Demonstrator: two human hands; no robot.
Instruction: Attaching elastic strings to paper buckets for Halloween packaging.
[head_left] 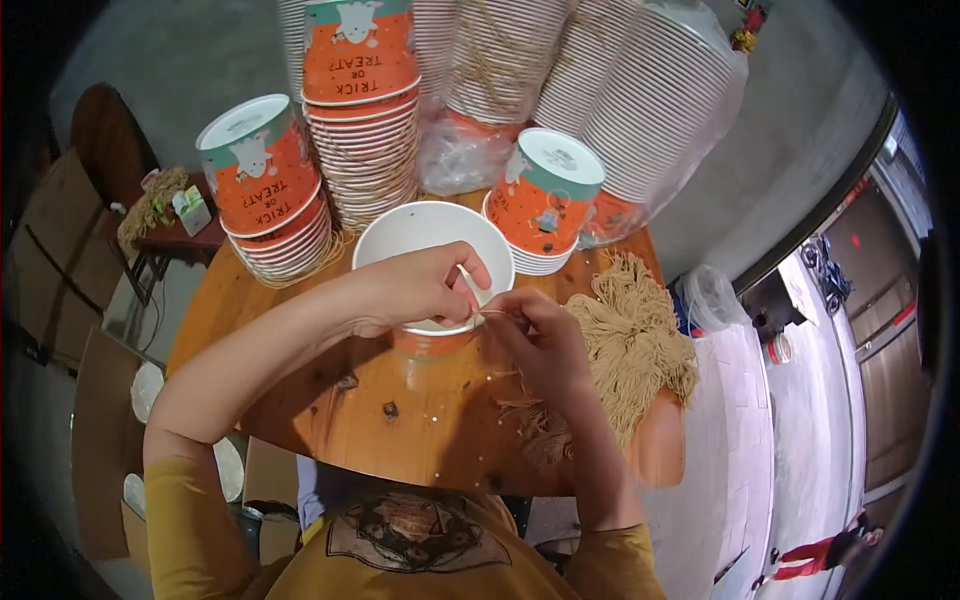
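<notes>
Wooden table [350,430]; bucket [420,233] white inside, orange outside.

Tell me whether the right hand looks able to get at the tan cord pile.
Probably yes: the right hand is beside the tan cord pile, and nothing visible stands between them, though it seems to pinch a thin strand.

Remotely, I count one open bucket [410,235]; at its near rim, one left hand [435,283], one right hand [548,338]; around its far side, three teal-topped stacks [360,130]; rightward, one large string heap [640,335]; beneath, one table [330,420].
</notes>
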